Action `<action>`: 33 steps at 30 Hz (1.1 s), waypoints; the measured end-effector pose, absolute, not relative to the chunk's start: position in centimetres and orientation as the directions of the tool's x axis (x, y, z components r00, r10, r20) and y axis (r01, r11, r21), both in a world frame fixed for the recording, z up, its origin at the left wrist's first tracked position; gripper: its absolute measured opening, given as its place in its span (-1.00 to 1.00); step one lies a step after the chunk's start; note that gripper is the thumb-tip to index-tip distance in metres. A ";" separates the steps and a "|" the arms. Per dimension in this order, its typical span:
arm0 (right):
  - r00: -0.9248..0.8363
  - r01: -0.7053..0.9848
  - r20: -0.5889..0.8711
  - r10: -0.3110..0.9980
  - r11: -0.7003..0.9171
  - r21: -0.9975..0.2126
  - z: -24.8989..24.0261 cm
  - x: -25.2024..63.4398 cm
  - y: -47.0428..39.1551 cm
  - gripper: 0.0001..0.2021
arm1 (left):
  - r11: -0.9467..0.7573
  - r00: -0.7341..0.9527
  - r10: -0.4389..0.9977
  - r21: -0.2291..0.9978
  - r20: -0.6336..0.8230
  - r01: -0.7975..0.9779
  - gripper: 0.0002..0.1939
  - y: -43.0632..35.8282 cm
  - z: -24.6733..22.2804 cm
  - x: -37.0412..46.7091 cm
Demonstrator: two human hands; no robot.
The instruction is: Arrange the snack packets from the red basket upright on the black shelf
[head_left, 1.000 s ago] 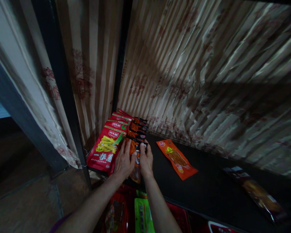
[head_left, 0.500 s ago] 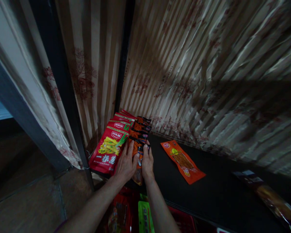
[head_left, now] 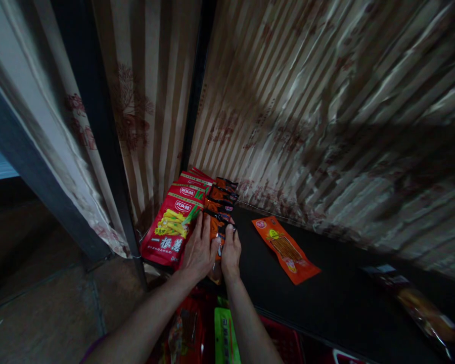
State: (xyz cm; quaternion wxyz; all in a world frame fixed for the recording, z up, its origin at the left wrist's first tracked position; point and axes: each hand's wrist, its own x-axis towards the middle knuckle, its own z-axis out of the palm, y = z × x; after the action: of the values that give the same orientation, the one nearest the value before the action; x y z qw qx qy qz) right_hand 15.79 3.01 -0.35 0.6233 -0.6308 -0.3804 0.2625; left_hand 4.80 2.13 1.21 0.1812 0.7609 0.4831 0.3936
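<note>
Overlapping orange-and-black packets (head_left: 217,203) lie in a row on the dark shelf, right beside a stack of red snack bags (head_left: 170,227). My left hand (head_left: 199,250) rests on the left side of the front orange packet, against the edge of the red bags, its fingers stretched out. On the packet's right side is my right hand (head_left: 231,250), its fingers bent at the packet's dark top edge. The front packet is gripped between the two hands, which partly cover it.
A flat orange packet (head_left: 286,250) lies right of my hands, and a dark brown one (head_left: 417,303) farther right. Below the shelf are a red basket (head_left: 284,341) and a green packet (head_left: 224,336). A striped curtain (head_left: 273,126) hangs behind; a dark post (head_left: 109,151) stands left.
The camera view has shifted slightly. Both hands stay on the front orange packet, with the fingers of my left hand a little higher along its side.
</note>
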 end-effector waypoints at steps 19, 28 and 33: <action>0.556 0.412 0.216 0.803 -0.040 -0.910 1.9 16.3 1.8 -0.24 | -0.518 0.266 0.846 0.595 0.462 0.614 -0.38 0.1 0.5 4.3; 0.031 0.912 0.625 0.780 0.234 -0.337 6.6 16.6 5.7 -0.55 | -0.500 0.254 0.861 0.636 0.441 0.587 -0.37 0.1 0.2 4.5; -0.048 0.961 0.426 0.904 0.157 -0.226 8.1 16.2 8.0 -0.52 | -0.509 0.254 0.855 0.637 0.452 0.579 -0.36 0.3 -0.1 4.5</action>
State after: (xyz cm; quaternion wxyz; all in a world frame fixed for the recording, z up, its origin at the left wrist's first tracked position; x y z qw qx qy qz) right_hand 16.16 7.99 8.08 0.2416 -0.6463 -0.7214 -0.0598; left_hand 4.47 0.33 -0.13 0.1738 0.7725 0.4640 0.3970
